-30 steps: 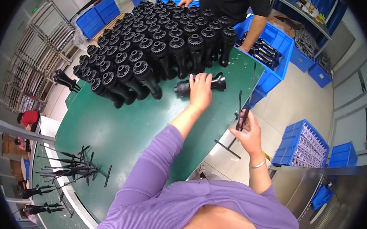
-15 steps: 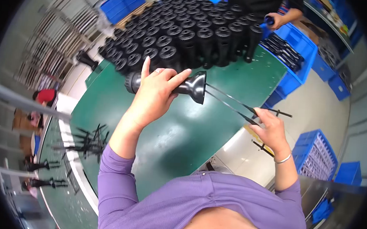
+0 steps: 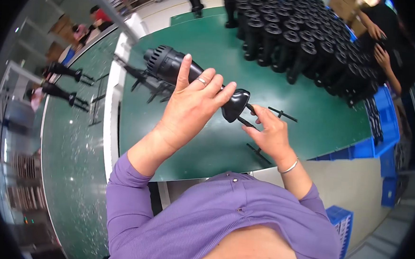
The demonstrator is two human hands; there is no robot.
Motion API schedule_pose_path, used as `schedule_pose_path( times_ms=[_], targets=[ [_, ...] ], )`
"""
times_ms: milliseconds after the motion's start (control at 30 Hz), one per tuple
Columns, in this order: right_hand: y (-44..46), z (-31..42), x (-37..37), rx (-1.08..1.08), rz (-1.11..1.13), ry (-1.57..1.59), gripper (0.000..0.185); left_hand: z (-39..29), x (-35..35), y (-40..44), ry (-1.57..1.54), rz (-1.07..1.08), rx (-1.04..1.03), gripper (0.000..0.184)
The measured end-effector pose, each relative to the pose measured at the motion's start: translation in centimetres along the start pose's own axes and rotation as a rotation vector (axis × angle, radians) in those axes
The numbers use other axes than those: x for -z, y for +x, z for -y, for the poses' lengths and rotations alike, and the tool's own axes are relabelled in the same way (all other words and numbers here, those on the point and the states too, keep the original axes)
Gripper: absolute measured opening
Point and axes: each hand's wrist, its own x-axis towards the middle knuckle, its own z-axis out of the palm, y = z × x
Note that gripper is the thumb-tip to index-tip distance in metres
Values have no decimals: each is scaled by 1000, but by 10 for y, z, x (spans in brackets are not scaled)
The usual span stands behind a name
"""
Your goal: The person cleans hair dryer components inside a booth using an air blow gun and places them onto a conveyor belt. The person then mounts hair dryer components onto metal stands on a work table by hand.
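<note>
My left hand (image 3: 192, 102) is wrapped over a black tubular plastic housing (image 3: 166, 66), which is slotted at its far-left end and flared at the right. The housing is held tilted above the green table. At the flared mouth, my right hand (image 3: 273, 133) pinches a pair of slim black rods, with the thumb and fingers on their thicker sleeves. Beyond that hand, thin black crossbars (image 3: 283, 114) stick out. Whether the rods are joined inside the housing is hidden.
Many similar black housings (image 3: 289, 39) stand packed on the green table (image 3: 205, 160). Black rod pieces (image 3: 148, 83) lie at the left. Blue bins (image 3: 387, 126) stand at the right. A co-worker's hands (image 3: 380, 47) are at the upper right. Another green table (image 3: 67, 168) runs along the left.
My view has swung left. The housing now tilts down to the right, and my right hand has come close to its flared mouth, with much less rod showing between them.
</note>
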Motion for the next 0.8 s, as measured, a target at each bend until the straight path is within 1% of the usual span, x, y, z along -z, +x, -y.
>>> schedule_pose_path(
  times_ms=[100, 133, 200, 267, 333, 433, 467, 533, 600, 667, 733, 800],
  targets=[
    [10, 26, -43, 102, 26, 44, 51, 11, 1, -44, -72, 70, 74, 39],
    [13, 35, -54, 142, 40, 56, 51, 14, 3, -54, -41, 96, 115, 42],
    [17, 56, -70, 135, 96, 66, 51, 21, 8, -76, 15, 151, 197, 47],
    [21, 74, -85, 113, 161, 82, 51, 30, 11, -101, 61, 122, 242, 47],
    [25, 86, -102, 197, 151, 95, 52, 39, 16, -124, 56, 109, 281, 48],
    [26, 102, -128, 265, 132, 115, 52, 54, 25, -153, 108, 184, 355, 48],
    [27, 107, -134, 287, 127, 120, 52, 56, 28, -159, 139, 171, 375, 48],
    [27, 120, -143, 244, 201, 129, 54, 58, 33, -170, 205, 153, 423, 47],
    [28, 134, -156, 206, 247, 187, 56, 54, 37, -184, 150, -162, 425, 45],
    [29, 140, -167, 166, 266, 285, 56, 36, 17, -232, 93, -512, 389, 54],
    [34, 158, -174, 107, 332, 430, 50, 4, -6, -252, -243, -685, 720, 57],
    [33, 175, -181, 43, 407, 590, 48, -17, -19, -243, -839, -708, 1154, 61]
  ],
)
